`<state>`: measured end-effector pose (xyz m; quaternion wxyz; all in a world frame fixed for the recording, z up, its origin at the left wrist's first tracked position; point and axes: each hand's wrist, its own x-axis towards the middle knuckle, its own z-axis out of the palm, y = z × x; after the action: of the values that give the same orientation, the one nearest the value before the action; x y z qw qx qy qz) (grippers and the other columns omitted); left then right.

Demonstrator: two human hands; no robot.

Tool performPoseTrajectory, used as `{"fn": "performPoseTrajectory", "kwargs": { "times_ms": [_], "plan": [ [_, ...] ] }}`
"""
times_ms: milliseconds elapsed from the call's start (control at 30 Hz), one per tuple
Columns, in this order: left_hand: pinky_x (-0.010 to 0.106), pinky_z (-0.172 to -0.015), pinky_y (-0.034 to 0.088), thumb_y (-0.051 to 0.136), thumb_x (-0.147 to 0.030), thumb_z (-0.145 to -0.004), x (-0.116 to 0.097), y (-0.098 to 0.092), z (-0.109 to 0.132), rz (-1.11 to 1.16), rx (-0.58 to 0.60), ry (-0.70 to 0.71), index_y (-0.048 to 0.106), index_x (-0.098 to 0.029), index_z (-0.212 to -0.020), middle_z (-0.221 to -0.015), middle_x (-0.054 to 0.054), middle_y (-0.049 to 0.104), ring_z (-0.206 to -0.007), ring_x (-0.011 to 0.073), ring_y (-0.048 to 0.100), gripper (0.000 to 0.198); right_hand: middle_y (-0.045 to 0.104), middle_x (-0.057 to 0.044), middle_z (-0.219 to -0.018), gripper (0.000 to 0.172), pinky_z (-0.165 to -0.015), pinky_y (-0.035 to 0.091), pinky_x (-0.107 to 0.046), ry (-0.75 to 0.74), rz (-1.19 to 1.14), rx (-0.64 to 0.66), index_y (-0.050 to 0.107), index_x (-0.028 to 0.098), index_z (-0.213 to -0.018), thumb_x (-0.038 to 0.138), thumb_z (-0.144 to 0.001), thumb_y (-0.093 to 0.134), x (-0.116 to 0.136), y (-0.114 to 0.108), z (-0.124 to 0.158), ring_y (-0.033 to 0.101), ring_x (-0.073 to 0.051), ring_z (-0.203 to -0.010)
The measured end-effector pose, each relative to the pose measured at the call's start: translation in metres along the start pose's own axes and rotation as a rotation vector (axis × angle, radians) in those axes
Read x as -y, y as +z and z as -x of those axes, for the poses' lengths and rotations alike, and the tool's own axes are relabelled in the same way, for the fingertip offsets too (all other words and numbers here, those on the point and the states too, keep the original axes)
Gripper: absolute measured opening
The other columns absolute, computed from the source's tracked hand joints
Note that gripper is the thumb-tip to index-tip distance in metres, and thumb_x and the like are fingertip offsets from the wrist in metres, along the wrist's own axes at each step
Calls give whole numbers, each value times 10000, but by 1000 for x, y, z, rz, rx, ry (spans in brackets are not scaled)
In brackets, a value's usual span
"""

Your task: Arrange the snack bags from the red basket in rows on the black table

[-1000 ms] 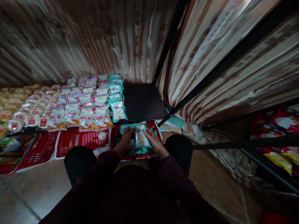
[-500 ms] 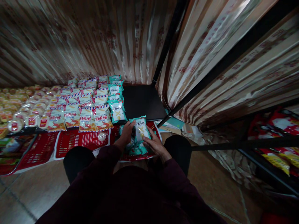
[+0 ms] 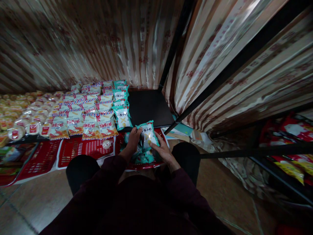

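Observation:
Between my two hands is a teal and white snack bag (image 3: 147,133), its printed front turned up. My left hand (image 3: 134,138) grips its left edge, thumb near the upper corner. The fingers of my right hand (image 3: 163,148) close round its right side, with the thumb across the lower front. Beneath it, more teal bags (image 3: 144,158) lie in a red basket (image 3: 159,131) between my knees. On the black shelf (image 3: 150,107) just ahead, a column of matching teal bags (image 3: 123,117) stands in overlapping rows.
Left of the teal column are rows of striped white and orange snack bags (image 3: 90,125), then round wrapped cakes (image 3: 33,127). More red baskets (image 3: 78,148) stand under the shelf edge. A black post (image 3: 186,114) rises at the right. Red and yellow packets (image 3: 288,163) lie on a rack farther right.
Both hands still hold the same teal bag above the basket, almost in place. The view has shifted very slightly; nothing has been put down or picked up.

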<state>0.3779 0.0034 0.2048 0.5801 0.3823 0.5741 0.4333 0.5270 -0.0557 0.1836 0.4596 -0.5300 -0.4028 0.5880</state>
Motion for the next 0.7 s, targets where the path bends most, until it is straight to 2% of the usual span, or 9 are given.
{"fn": "performPoseTrajectory", "kwargs": {
  "times_ms": [100, 267, 400, 467, 567, 700],
  "plan": [
    [262, -742, 438, 568, -382, -780, 1, 2, 1, 2, -41, 29, 567, -189, -913, -778, 9, 638, -810, 169, 595, 234, 561, -55, -1305, 841, -932, 491, -364, -34, 66, 2, 328, 268, -1421, 389, -689, 724, -1, -4, 0, 583, -231, -1115],
    [267, -792, 450, 620, -313, -758, 3, 2, 4, -57, -174, 86, 517, -162, -1132, -955, 63, 647, -898, 176, 609, 416, 522, -43, -1349, 780, -1005, 437, -394, -105, 238, -36, 362, 262, -1412, 404, -723, 697, 6, -6, 4, 548, -239, -1162],
    [270, -794, 469, 619, -264, -763, 0, 4, 8, -93, -214, 129, 523, -148, -1145, -1016, 92, 621, -904, 175, 600, 411, 503, -49, -1370, 732, -1037, 402, -397, -165, 351, -96, 388, 241, -1405, 393, -747, 670, 16, -3, 8, 497, -260, -1224],
    [278, -810, 470, 622, -250, -759, -3, 5, 11, -101, -195, 156, 559, -142, -1097, -992, 90, 623, -914, 182, 596, 359, 493, -58, -1379, 723, -1051, 385, -400, -198, 408, -119, 376, 231, -1413, 385, -762, 650, 20, -1, 9, 464, -264, -1257],
    [281, -827, 470, 634, -257, -757, -6, 9, 17, -55, -101, 172, 591, -153, -1049, -1013, 86, 636, -935, 188, 602, 313, 471, -73, -1391, 701, -1077, 348, -425, -274, 550, -154, 363, 239, -1420, 380, -783, 620, 24, 1, 11, 436, -267, -1278],
    [298, -832, 480, 634, -338, -770, -5, 13, 23, 77, 52, 153, 541, -170, -1152, -1121, 91, 633, -965, 203, 613, 428, 436, -97, -1400, 675, -1091, 330, -431, -416, 770, -138, 342, 239, -1433, 372, -816, 580, 28, 2, 15, 409, -263, -1294]
  ]
}}
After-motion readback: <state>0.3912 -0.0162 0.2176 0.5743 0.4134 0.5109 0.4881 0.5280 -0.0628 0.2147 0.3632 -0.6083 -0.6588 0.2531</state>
